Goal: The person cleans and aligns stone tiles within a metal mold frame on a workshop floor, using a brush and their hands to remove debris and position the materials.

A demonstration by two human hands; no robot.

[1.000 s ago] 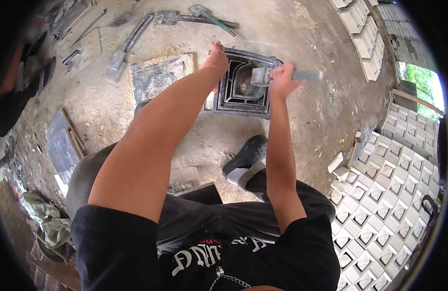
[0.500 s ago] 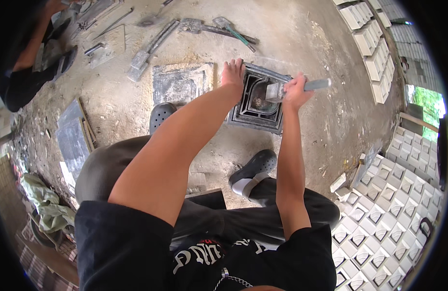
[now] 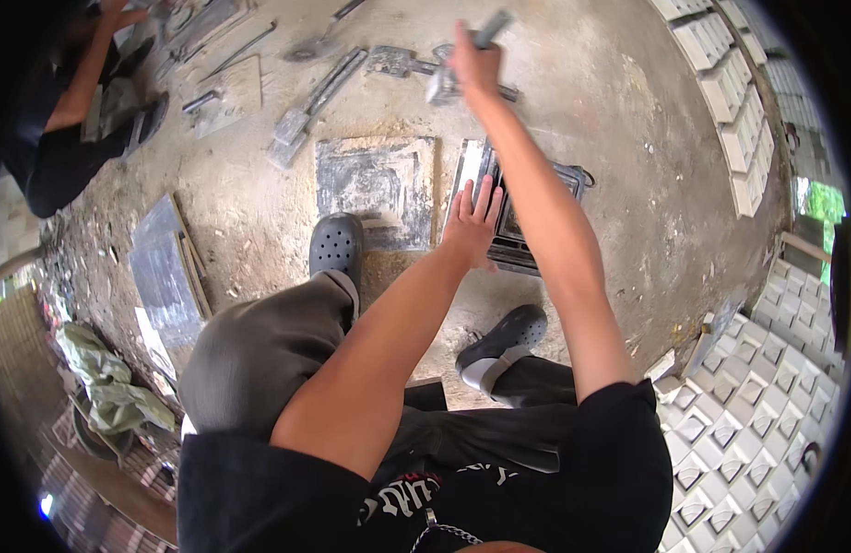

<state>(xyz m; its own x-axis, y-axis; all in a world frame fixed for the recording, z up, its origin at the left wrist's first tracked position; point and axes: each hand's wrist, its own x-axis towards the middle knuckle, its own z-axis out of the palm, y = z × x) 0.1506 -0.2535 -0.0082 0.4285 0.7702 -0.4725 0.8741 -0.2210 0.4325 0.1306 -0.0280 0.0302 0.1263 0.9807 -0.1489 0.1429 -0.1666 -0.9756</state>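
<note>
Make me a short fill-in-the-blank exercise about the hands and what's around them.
1. A blurred tool with a grey handle is gripped in the person's ____ hand.
2. The left hand, at the dark, square, metal-looking mould, appears (higher or lower) ____ than the right hand.
3. As pictured, a flat, square, grey plate lies on the mould's ____ side.
4. Dark grey clogs with round holes are on the person's ____.
Missing words: right; lower; left; feet.

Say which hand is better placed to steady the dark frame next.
Probably the left hand: it lies open over the left side of the dark frame; the right hand is farther forward, gripping a tool.
</note>
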